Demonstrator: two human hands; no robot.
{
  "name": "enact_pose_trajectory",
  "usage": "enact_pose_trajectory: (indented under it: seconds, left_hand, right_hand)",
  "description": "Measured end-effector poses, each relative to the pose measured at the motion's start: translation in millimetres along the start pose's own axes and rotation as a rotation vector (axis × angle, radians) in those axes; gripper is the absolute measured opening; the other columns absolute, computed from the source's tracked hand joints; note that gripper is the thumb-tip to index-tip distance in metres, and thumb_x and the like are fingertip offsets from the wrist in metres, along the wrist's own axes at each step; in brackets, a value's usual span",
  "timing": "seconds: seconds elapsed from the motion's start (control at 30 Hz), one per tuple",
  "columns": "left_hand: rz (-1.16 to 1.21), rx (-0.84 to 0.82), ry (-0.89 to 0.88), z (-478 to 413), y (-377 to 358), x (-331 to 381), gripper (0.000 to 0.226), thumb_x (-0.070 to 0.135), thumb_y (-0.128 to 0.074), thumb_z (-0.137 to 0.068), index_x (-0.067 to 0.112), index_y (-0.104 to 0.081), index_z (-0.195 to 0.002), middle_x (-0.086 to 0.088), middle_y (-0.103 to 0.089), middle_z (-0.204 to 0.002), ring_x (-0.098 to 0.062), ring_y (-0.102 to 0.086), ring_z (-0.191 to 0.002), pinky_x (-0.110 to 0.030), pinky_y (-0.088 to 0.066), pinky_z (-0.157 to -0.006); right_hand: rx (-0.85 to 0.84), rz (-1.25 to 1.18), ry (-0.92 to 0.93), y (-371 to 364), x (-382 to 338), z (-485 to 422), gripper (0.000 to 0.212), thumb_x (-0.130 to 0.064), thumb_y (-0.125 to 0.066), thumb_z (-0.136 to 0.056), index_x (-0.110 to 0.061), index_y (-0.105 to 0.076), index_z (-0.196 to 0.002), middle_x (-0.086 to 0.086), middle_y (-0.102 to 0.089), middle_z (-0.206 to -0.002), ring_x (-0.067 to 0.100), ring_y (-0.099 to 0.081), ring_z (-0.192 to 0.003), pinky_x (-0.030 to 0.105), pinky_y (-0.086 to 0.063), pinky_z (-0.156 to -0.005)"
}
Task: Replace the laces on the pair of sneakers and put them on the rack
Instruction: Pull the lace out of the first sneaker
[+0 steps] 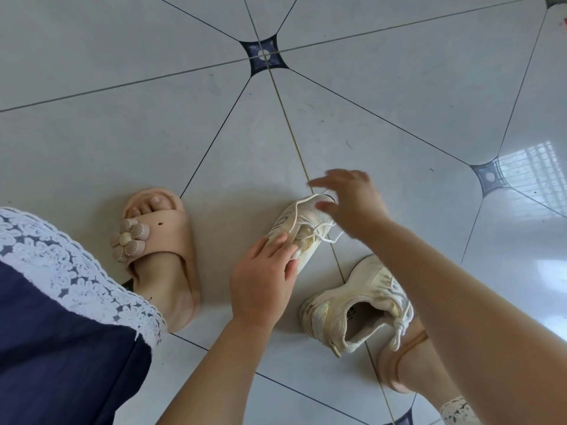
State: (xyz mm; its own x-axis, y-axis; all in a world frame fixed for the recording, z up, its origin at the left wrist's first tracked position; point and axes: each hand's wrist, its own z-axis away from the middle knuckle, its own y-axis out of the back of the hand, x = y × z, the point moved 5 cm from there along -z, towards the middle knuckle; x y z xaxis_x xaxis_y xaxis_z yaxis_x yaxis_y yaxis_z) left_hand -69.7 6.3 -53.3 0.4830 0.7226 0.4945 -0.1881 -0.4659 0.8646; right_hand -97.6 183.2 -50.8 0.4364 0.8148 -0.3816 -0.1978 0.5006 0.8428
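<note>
Left hand (264, 280) grips one sneaker (306, 216) — right hand (352, 200) spread above — over glossy grey tiles (122, 133).

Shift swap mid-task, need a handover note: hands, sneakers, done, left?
Left hand grips the cream mesh sneaker.
Right hand is open and blurred above its loose white lace.
Second cream mesh sneaker sits on the grey tiled floor, lace knotted.
Done: nothing finished.
Left: unlace both, relace, rack them. Rack not in view.

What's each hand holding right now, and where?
Left hand grips one sneaker by its rear half. Right hand, blurred, hovers over the toe; whether it holds the lace cannot be told.
</note>
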Motion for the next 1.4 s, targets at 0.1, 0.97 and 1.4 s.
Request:
enact_pose_trajectory:
  seconds: [0.1, 0.97, 1.4]
  left_hand:
    - [0.001, -0.002, -0.007, 2, 0, 0, 0.02, 0.025, -0.052, -0.08, 0.02, -0.071, -0.082, 0.007, -0.071, -0.097, -0.02, -0.065, -0.084, -0.025, -0.049, -0.062]
    - [0.087, -0.124, 0.111, 3, 0, -1, 0.02, 0.012, -0.075, -0.072, 0.016, -0.072, -0.092, 0.004, -0.07, -0.104, -0.025, -0.064, -0.098, -0.031, -0.051, -0.07]
    - [0.074, -0.082, 0.13, 3, -1, -2, 0.02, 0.008, -0.075, -0.07, 0.014, -0.072, -0.088, 0.002, -0.071, -0.102, -0.026, -0.065, -0.095, -0.032, -0.052, -0.072]
  right_hand:
    - [-0.133, 0.066, 0.201, -30, -31, 8, 0.027, -0.026, -0.06, -0.087, -0.036, -0.065, -0.111, -0.009, -0.063, -0.114, 0.018, -0.041, -0.117, 0.029, -0.028, -0.099]
    - [-0.051, -0.809, -0.627, -58, 17, 71, 0.013, -0.017, -0.066, -0.081, -0.023, -0.067, -0.07, -0.004, -0.065, -0.063, 0.015, -0.063, -0.068, 0.035, -0.054, -0.071]
    - [-0.023, -0.777, -0.535, -63, 13, 55, 0.016, -0.021, -0.066, -0.079, -0.016, -0.062, -0.065, 0.005, -0.068, -0.068, 0.019, -0.063, -0.066, 0.036, -0.054, -0.073]
